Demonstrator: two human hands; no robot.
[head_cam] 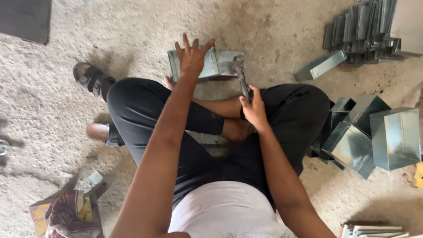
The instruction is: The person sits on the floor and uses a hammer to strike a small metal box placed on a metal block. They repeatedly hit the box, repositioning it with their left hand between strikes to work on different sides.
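1. We see our left hand pressed flat, fingers spread and grasping nothing, on top of a small galvanised sheet-metal box that sits on the concrete floor just in front of our crossed legs.

2. Our right hand is clenched round the handle of a hammer — its dark head rests against the right part of the box, touching the metal or nearly so; we cannot tell which.

3. The box stands at the top centre of the view, beyond our knees, with its open grey side facing us and the left hand covering its left half.

4. We sit cross-legged in black trousers and a white shirt, both forearms reaching forward over the legs.

5. To the right, touching our right knee, stands a cluster of finished metal boxes, tilted against each other.

6. Further off at the upper right lies a stack of folded metal pieces, with one long channel piece lying loose just beside it.

7. On the left, a pair of sandals lies near our left knee — one dark, one brown, well apart from the box.

8. At the lower left a crumpled patterned cloth rests on the floor.
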